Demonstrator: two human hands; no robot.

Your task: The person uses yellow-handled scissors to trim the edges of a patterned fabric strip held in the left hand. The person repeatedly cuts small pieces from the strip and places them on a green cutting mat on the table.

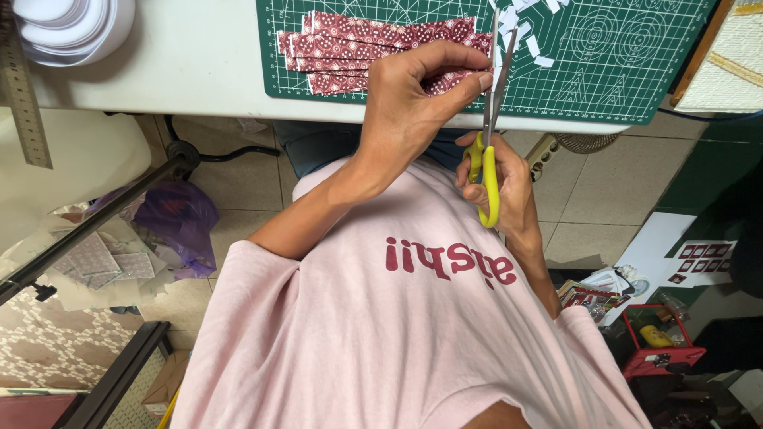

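Maroon patterned paper strips [373,44], thin, light and limp by the look, likely to crease or tear; fanned on the green cutting mat [636,79], near its lower edge. Left hand [413,99] pinches one strip end between thumb and fingertips, close beside the blades, probably the soundest hold. Right hand [501,187] has fingers curled through the yellow-handled scissors [489,127], blades parted over the mat. White offcuts [524,32] lie scattered on the mat beyond the blades.

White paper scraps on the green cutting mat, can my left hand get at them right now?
Probably not freely: the left hand pinches the patterned strips, and the scissors in the right hand stand between it and the white scraps.
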